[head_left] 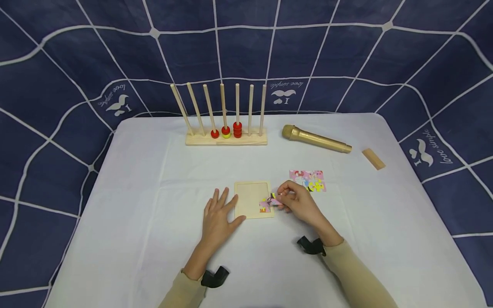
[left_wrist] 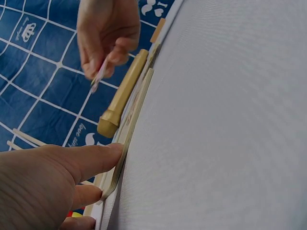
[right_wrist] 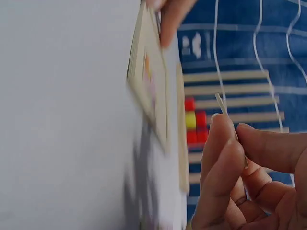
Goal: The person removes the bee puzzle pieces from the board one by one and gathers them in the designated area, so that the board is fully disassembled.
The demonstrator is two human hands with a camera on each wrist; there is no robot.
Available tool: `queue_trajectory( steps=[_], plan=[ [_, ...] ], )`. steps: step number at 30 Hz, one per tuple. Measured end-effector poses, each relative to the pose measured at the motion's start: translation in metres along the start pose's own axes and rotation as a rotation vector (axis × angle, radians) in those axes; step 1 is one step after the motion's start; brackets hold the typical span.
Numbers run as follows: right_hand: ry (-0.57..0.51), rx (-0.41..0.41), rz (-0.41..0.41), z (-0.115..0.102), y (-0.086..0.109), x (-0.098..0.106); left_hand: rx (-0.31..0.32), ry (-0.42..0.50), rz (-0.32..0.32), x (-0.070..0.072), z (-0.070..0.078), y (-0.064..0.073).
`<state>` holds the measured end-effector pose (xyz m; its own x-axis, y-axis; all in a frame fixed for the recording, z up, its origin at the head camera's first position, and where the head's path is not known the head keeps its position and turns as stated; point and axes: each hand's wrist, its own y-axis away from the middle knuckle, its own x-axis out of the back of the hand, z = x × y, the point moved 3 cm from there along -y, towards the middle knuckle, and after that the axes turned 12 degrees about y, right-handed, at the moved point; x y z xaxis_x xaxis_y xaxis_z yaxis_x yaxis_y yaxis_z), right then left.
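A shallow wooden puzzle tray [head_left: 248,196] lies on the white table, with one pink puzzle piece [head_left: 263,208] in its lower right corner. My left hand [head_left: 218,220] rests at the tray's left side, fingers spread and thumb at the lower edge; in the left wrist view the thumb [left_wrist: 96,160] touches the rim. Over the tray's right edge, my right hand [head_left: 298,203] pinches a pink puzzle piece [head_left: 275,199] between thumb and fingers. The right wrist view shows that thin piece [right_wrist: 220,103] edge-on, held above the table. Several joined-looking pieces [head_left: 316,175] lie right of the tray, beyond the right hand.
Behind the tray stands a wooden peg rack [head_left: 200,140] with red and yellow beads [head_left: 237,130] on some pegs. A gold microphone [head_left: 317,140] lies at the back right, and a small flat wooden block [head_left: 373,159] lies farther right. Dark blue checked cloth [head_left: 246,51] hangs behind the table.
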<state>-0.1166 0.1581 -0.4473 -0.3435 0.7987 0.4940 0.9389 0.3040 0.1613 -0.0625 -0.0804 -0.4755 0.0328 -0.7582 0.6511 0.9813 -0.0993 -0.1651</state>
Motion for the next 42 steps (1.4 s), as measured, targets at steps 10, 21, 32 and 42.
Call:
queue_trajectory(
  steps=[10, 21, 32, 42],
  plan=[
    [0.015, -0.155, 0.262, 0.042, 0.027, 0.061, 0.019, 0.0, -0.003, 0.0, -0.003, 0.0],
    [0.109, -0.218, 0.333, 0.057, 0.03, 0.065, 0.024, -0.016, -0.011, 0.0, -0.004, 0.0],
    [0.206, -0.246, 0.329, 0.065, 0.026, 0.057, 0.014, -0.022, 0.004, -0.002, -0.005, 0.0],
    [0.371, -0.236, 0.399, 0.062, 0.029, 0.057, 0.025, -0.022, -0.012, -0.003, -0.004, -0.001]
  ],
)
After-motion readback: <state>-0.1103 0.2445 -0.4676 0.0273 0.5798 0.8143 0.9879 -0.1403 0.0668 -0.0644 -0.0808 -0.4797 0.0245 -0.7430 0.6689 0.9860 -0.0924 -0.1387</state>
